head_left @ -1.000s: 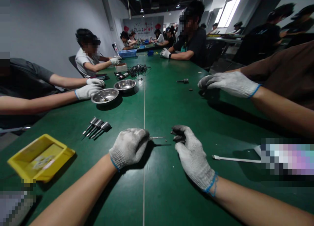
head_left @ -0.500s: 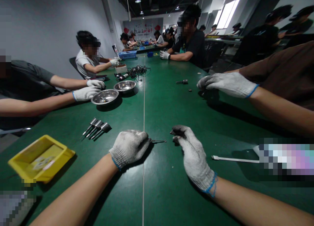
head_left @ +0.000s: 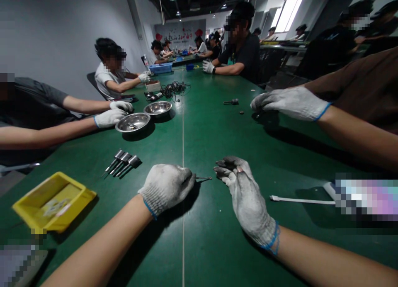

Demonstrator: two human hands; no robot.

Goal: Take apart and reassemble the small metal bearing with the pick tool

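Observation:
Gloved in white knit, my left hand [head_left: 168,188] is closed round the back part of a thin metal rod [head_left: 203,178] with a small ring at its tip. The tip sticks out to the right, and the part inside the fist is hidden. Just beyond that tip is my right hand [head_left: 248,200], also gloved, with fingers stretched out to the left and no object visible in them. Its fingertips look dark and soiled, and they are apart from the rod. Several metal cylinders with thin shafts [head_left: 124,162] lie side by side beyond my left hand.
A yellow bin [head_left: 82,191] with small pieces stands at left. Two steel bowls [head_left: 146,123] sit near a co-worker's gloved hands. A white cable [head_left: 301,200] lies at right. Another co-worker's gloved hand [head_left: 292,103] is at the upper right, near a cylinder with a shaft [head_left: 231,101].
My right hand has turned a little, its fingers stretching further out to the left. My left hand keeps its hold on the rod, shifted slightly right in view.

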